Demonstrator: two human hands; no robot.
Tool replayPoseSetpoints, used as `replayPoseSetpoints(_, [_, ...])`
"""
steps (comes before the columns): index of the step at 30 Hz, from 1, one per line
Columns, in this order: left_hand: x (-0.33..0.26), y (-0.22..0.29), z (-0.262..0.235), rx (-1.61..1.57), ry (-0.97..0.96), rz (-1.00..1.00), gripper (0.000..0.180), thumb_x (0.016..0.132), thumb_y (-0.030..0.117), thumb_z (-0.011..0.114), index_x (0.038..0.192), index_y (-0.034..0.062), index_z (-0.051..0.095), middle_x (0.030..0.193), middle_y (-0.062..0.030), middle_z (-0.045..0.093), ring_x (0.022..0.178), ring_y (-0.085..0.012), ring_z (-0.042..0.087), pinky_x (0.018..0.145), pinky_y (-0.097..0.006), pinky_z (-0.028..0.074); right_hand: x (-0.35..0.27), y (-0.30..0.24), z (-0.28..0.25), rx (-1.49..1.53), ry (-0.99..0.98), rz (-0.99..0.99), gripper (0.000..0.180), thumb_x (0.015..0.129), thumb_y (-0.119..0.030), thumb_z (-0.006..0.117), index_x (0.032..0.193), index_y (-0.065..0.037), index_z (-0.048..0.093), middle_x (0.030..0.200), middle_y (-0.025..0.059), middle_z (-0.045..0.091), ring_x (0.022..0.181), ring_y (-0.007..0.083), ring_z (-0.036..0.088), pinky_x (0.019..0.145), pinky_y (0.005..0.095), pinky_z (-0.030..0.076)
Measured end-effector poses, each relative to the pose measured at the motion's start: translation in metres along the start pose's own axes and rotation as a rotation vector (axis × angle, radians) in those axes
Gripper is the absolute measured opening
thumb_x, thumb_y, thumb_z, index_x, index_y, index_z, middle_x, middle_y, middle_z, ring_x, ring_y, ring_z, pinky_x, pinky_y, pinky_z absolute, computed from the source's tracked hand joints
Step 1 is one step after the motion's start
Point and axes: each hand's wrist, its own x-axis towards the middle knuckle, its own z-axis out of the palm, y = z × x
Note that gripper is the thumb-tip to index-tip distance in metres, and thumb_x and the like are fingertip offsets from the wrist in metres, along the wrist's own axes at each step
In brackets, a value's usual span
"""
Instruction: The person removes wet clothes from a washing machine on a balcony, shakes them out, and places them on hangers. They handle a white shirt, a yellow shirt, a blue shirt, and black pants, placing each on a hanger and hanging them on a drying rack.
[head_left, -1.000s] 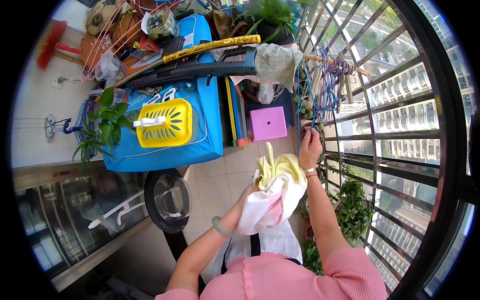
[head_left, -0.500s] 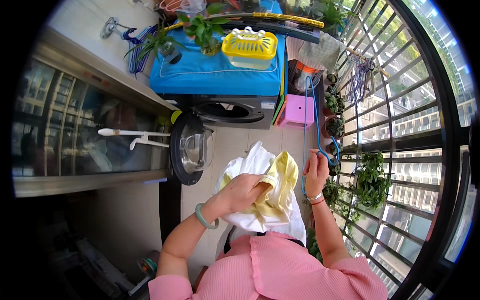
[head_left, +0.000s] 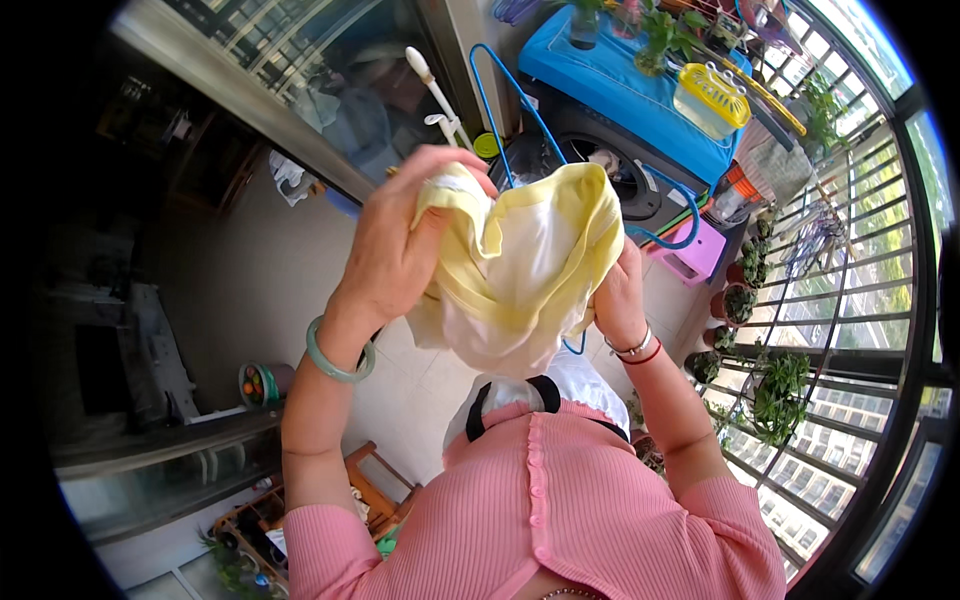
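Note:
A small yellow and white garment (head_left: 520,265) hangs bunched in front of my chest. My left hand (head_left: 400,240) grips its left side near the yellow collar edge. My right hand (head_left: 615,295) holds its right lower side, partly hidden behind the cloth. A thin blue hanger (head_left: 495,110) loops up behind the garment, its wire running down on the right; which hand holds it I cannot tell. A green bangle sits on my left wrist, thin bracelets on my right.
A front-loading washing machine (head_left: 615,165) under a blue cover (head_left: 610,85) stands ahead, with a yellow basket (head_left: 712,97) and potted plants on it. A pink stool (head_left: 690,255) and plant pots line the barred window (head_left: 860,260) on the right. A glass door (head_left: 300,90) is at left.
The view has swung further left and down. Both hands have lifted the garment higher and closer, and the blue hanger now sits behind the cloth.

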Motion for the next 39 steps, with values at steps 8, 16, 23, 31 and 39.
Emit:
replayPoseSetpoints(8, [-0.047,0.014,-0.087,-0.041,0.527,-0.287,0.024,0.088,0.0,0.049,0.104,0.0004,0.068,0.097,-0.004,0.066,0.084,-0.0076,0.059,0.076,-0.021,0.046,0.013,0.001,0.033,-0.55,-0.249,-0.102,0.033,0.102,-0.028,0.048,0.102,-0.001,0.067,0.072,-0.0004,0.06,0.057,0.0061,0.043,0.053,0.0214,0.037])
replayPoseSetpoints(16, [-0.058,0.022,-0.113,0.494,0.53,-0.364,0.028,0.083,0.001,0.053,0.103,0.0046,0.071,0.091,-0.0013,0.069,0.079,-0.0061,0.059,0.073,-0.021,0.047,-0.021,-0.07,0.045,-0.601,-0.493,-0.316,0.027,0.098,-0.013,0.046,0.104,0.004,0.066,0.054,0.0017,0.055,0.047,0.0076,0.052,0.048,0.0204,0.039])
replayPoseSetpoints(23, [-0.056,0.012,-0.108,0.683,0.552,-0.39,0.028,0.081,0.005,0.061,0.104,0.0141,0.073,0.069,-0.0001,0.057,0.063,-0.0072,0.051,0.06,-0.023,0.042,-0.037,-0.082,0.066,-0.623,-0.621,-0.254,0.019,0.096,-0.008,0.051,0.101,0.003,0.066,0.06,0.0077,0.06,0.04,0.011,0.05,0.041,0.0232,0.037])
replayPoseSetpoints(31, [-0.056,0.023,-0.087,0.822,0.498,-0.145,0.032,0.077,0.001,0.062,0.103,0.0146,0.073,0.075,-0.0023,0.054,0.063,-0.0113,0.055,0.06,-0.024,0.046,-0.02,-0.064,0.106,-0.607,-0.594,-0.222,0.022,0.093,-0.008,0.057,0.077,0.007,0.057,0.078,0.0181,0.066,0.041,0.0202,0.052,0.04,0.0304,0.039])
replayPoseSetpoints(39, [-0.051,0.062,-0.06,0.868,0.28,0.092,0.041,0.069,-0.006,0.062,0.105,0.0121,0.07,0.079,-0.0043,0.057,0.07,-0.0192,0.058,0.068,-0.029,0.047,0.021,-0.027,0.14,-0.526,-0.474,-0.322,0.028,0.092,-0.013,0.06,0.071,0.004,0.055,0.054,0.017,0.051,0.044,0.0298,0.051,0.043,0.0346,0.04])
